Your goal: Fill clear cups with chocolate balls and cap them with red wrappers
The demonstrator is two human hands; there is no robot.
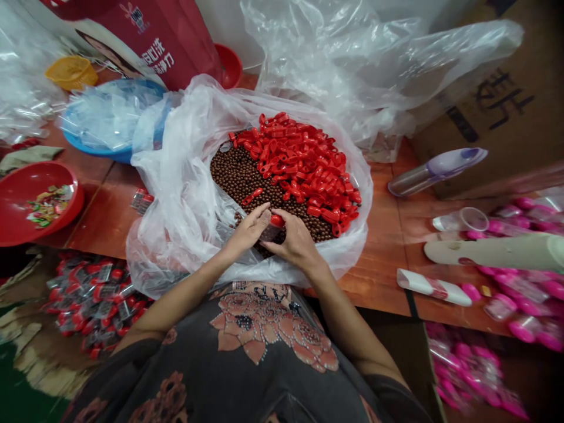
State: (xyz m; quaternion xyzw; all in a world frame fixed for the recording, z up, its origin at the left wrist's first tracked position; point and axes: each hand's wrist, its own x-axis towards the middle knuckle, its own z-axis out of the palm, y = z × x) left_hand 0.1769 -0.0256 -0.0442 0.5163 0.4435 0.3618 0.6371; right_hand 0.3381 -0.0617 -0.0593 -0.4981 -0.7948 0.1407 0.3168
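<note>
Between my two hands is a small clear container with a red cap. My left hand grips its left side, and my right hand has its thumb and fingers curled round the right side. Fingers hide part of the container. Just below and beyond them, small round brown balls fill a white plastic bag spread open on the table. A heap of small red plastic pieces lies on the balls, and one red piece rests apart from it near my left hand.
At left stand a blue basin of clear plastic pieces and a red bowl of colourful bits. Red-capped containers lie piled below the table edge. Right of the bag are a purple-white scoop, a clear cup and pink-capped containers.
</note>
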